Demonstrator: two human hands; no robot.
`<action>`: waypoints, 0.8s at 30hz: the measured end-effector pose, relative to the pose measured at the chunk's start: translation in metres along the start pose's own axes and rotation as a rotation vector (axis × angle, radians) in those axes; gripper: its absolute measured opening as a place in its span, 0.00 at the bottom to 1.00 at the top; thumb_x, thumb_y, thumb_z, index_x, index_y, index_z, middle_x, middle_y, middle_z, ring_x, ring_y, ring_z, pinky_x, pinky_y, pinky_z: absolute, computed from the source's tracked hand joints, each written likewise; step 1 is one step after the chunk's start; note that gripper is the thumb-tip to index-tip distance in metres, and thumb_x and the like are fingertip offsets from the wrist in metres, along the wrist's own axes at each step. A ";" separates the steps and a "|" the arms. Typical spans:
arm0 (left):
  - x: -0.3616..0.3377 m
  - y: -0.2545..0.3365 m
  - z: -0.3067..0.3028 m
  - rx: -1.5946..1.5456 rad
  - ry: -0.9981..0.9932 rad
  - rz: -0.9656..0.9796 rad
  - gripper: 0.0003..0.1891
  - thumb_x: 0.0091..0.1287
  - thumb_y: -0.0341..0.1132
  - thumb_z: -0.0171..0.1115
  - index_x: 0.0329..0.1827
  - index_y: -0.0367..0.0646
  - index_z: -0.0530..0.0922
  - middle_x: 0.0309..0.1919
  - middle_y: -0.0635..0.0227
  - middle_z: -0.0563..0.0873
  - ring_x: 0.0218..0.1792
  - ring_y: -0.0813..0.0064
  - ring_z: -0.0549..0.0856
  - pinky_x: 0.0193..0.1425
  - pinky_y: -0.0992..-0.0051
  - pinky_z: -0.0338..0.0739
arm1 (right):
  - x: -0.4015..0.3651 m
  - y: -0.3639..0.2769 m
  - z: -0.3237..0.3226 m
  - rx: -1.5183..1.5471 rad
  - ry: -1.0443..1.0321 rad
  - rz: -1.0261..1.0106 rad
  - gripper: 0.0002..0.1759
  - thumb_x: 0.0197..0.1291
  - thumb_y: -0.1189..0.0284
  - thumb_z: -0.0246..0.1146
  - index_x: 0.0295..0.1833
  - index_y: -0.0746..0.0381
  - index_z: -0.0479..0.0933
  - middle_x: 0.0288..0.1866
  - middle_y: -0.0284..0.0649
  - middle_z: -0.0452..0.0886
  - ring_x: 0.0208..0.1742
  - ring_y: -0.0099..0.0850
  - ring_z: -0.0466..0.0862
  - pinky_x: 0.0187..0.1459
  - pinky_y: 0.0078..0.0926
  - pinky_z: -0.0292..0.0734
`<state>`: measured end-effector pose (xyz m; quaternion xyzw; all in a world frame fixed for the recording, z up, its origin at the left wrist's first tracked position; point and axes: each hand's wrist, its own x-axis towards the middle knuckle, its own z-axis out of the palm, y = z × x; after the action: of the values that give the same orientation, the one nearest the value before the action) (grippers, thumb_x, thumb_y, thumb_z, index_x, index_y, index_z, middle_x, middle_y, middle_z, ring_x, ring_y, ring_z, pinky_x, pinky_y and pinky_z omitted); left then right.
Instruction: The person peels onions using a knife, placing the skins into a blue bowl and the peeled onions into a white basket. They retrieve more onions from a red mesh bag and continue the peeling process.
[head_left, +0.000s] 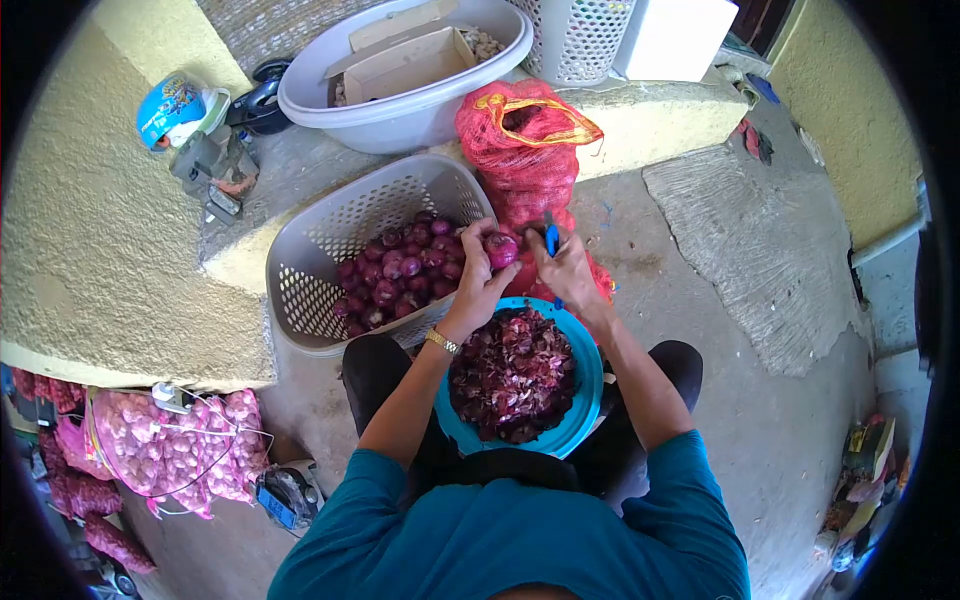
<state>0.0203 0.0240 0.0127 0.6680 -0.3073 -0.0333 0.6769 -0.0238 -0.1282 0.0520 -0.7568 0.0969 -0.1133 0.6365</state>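
My left hand (478, 270), with a gold-coloured watch on its wrist, is closed around a red onion (501, 250). Close to its right, my right hand (566, 270) grips a small blue-handled tool (552, 240) whose exact kind I cannot make out. Below both hands, a blue basin (588, 385) between my knees is heaped with dark red onion skins (512, 375). Left of my left hand stands a grey perforated basket (300, 315) holding many red onions (390, 270). A red mesh sack (520, 165) rises just beyond the hands.
A large grey tub (400, 125) with a cardboard box inside sits on the raised ledge, beside a white perforated basket (575, 40). Pink mesh bags of bulbs (170, 445) lie at the lower left. A flattened sack (740, 250) covers some floor at right.
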 end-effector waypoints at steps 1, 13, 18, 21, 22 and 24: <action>0.003 0.000 0.000 -0.015 0.017 0.011 0.36 0.64 0.21 0.65 0.71 0.41 0.54 0.58 0.64 0.65 0.61 0.75 0.68 0.68 0.74 0.64 | 0.004 -0.001 -0.004 -0.013 -0.040 0.072 0.09 0.65 0.72 0.69 0.45 0.67 0.83 0.26 0.30 0.79 0.27 0.17 0.73 0.29 0.23 0.70; 0.001 0.011 -0.005 -0.295 -0.025 -0.111 0.29 0.63 0.19 0.64 0.64 0.45 0.62 0.52 0.69 0.70 0.56 0.79 0.74 0.61 0.78 0.70 | 0.000 -0.005 0.001 0.057 0.055 -0.067 0.11 0.65 0.69 0.70 0.34 0.66 0.83 0.22 0.24 0.73 0.25 0.15 0.66 0.25 0.23 0.62; 0.005 0.020 -0.013 -0.547 -0.054 -0.198 0.28 0.62 0.19 0.65 0.64 0.46 0.65 0.48 0.69 0.75 0.51 0.77 0.78 0.60 0.75 0.73 | -0.006 -0.013 -0.024 0.023 0.094 0.041 0.16 0.68 0.61 0.67 0.39 0.66 0.83 0.23 0.29 0.78 0.19 0.16 0.69 0.21 0.20 0.64; 0.005 0.026 -0.015 -0.661 -0.057 -0.227 0.29 0.63 0.20 0.65 0.64 0.45 0.65 0.48 0.68 0.77 0.52 0.76 0.79 0.61 0.73 0.74 | -0.017 -0.019 -0.028 -0.110 0.003 -0.112 0.15 0.65 0.62 0.70 0.38 0.65 0.82 0.24 0.28 0.78 0.22 0.17 0.70 0.25 0.22 0.65; 0.006 0.026 -0.016 -0.767 -0.069 -0.236 0.29 0.63 0.20 0.66 0.65 0.45 0.64 0.50 0.68 0.77 0.53 0.75 0.80 0.62 0.73 0.74 | -0.022 -0.031 -0.027 -0.154 -0.039 -0.265 0.15 0.64 0.63 0.70 0.35 0.66 0.82 0.24 0.28 0.78 0.26 0.17 0.70 0.28 0.24 0.67; 0.007 0.026 -0.017 -0.768 -0.057 -0.229 0.29 0.62 0.21 0.67 0.65 0.44 0.65 0.53 0.67 0.78 0.55 0.74 0.80 0.64 0.72 0.74 | -0.032 -0.053 -0.030 -0.126 -0.094 -0.179 0.14 0.63 0.64 0.72 0.39 0.66 0.82 0.27 0.29 0.80 0.29 0.18 0.73 0.33 0.24 0.70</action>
<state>0.0243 0.0387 0.0402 0.3952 -0.2147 -0.2395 0.8604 -0.0627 -0.1386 0.1078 -0.8052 0.0058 -0.1276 0.5790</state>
